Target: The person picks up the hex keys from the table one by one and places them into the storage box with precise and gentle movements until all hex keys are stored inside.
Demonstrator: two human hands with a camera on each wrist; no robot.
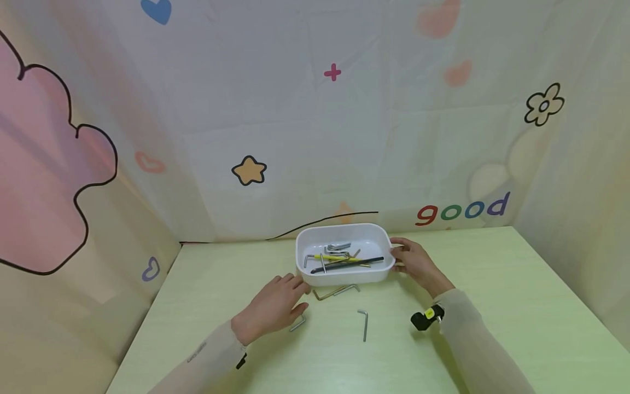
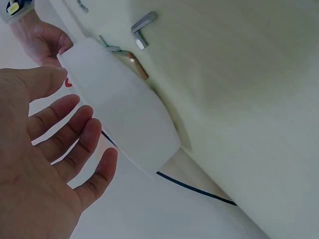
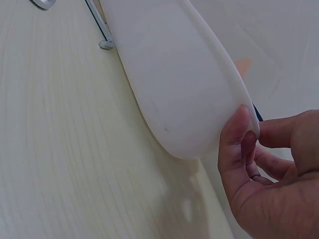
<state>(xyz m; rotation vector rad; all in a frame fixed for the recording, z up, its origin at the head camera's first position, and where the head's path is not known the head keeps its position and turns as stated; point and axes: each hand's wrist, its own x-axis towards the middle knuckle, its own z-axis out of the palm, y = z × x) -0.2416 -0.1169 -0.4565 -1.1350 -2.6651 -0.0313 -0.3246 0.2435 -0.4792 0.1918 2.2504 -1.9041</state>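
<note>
A white plastic bin (image 1: 322,280) stands toward the table's back edge, holding several hex keys, among them a black bar (image 1: 346,265) and a yellow one (image 1: 322,257). At its right end my right hand (image 1: 415,262) pinches the rim between thumb and fingers, as the right wrist view shows up close. My left hand (image 1: 275,306) is by the bin's front left corner, fingers spread and loosely bent with nothing in them; whether a fingertip touches the bin I cannot tell. Under it lies a hex key (image 1: 297,324), partly hidden.
In front of the bin, a brass-coloured hex key (image 1: 327,294) and a silver one (image 1: 348,289) lie crossed or touching. Another silver hex key (image 1: 365,325) lies nearer me on the pale table (image 1: 492,306). A printed curtain (image 1: 315,137) hangs behind the table.
</note>
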